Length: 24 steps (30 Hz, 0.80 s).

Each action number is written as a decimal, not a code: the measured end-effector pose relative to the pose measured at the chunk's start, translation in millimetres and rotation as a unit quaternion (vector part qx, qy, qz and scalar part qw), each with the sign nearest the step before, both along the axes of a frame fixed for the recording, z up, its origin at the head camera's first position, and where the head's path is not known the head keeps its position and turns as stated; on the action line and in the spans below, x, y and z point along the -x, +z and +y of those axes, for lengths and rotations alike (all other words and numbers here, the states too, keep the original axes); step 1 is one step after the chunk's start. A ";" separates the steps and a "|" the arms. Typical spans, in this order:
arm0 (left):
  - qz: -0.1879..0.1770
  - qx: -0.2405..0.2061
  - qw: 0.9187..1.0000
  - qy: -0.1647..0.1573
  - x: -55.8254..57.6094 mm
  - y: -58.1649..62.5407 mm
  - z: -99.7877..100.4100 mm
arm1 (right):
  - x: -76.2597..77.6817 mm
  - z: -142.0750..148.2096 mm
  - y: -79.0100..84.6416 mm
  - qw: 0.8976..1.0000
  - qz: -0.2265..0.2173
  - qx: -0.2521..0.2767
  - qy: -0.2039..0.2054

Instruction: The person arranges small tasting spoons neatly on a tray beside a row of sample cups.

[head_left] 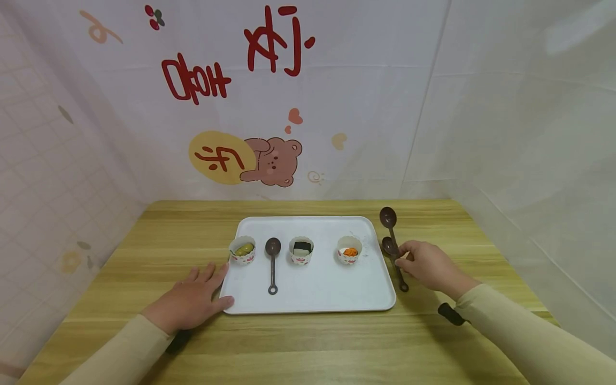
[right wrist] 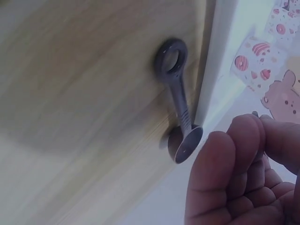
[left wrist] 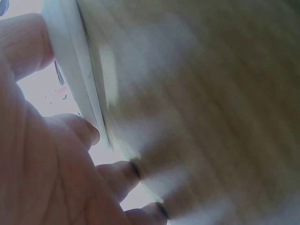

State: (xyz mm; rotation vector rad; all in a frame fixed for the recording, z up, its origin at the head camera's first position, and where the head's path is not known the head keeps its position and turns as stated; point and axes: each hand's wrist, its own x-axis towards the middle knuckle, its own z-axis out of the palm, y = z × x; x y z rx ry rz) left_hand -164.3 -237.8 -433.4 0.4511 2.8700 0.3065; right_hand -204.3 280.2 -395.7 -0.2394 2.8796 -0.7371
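Note:
My right hand (head_left: 423,263) pinches a dark brown spoon (head_left: 387,217) by its handle, bowl pointing away, just right of the white tray (head_left: 332,291). Most of that handle is hidden by the fingers. Below it, a second brown spoon (head_left: 402,286) lies on the table along the tray's right edge; its ring end and bowl (right wrist: 185,145) show in the right wrist view. My left hand (head_left: 192,299) rests at the tray's left edge, fingers spread, thumb (left wrist: 26,44) over the rim in the left wrist view. A third brown spoon (head_left: 272,267) lies on the tray.
On the tray stand three patterned paper cups: one with green pieces (head_left: 243,250), one with a black-and-white block (head_left: 301,250), one with an orange piece (head_left: 348,250). The wooden table (head_left: 308,347) meets printed cloth walls (head_left: 356,80) at the back and sides.

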 end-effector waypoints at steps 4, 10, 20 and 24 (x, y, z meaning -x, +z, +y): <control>-0.001 -0.001 1.000 0.000 0.0 0.0 0.1 | -1.4 -4.0 0.1 1.000 -0.010 0.016 0.000; -0.001 -0.001 1.000 0.001 0.1 0.5 -0.1 | -1.3 -10.7 -1.4 0.999 -0.010 0.031 0.004; -0.002 -0.002 1.000 0.004 -0.9 2.4 0.6 | -3.8 -28.0 -4.8 0.997 -0.024 0.076 0.007; -0.008 -0.001 1.000 0.008 -0.3 3.4 0.9 | -5.1 -35.7 -7.3 0.995 -0.034 0.097 0.011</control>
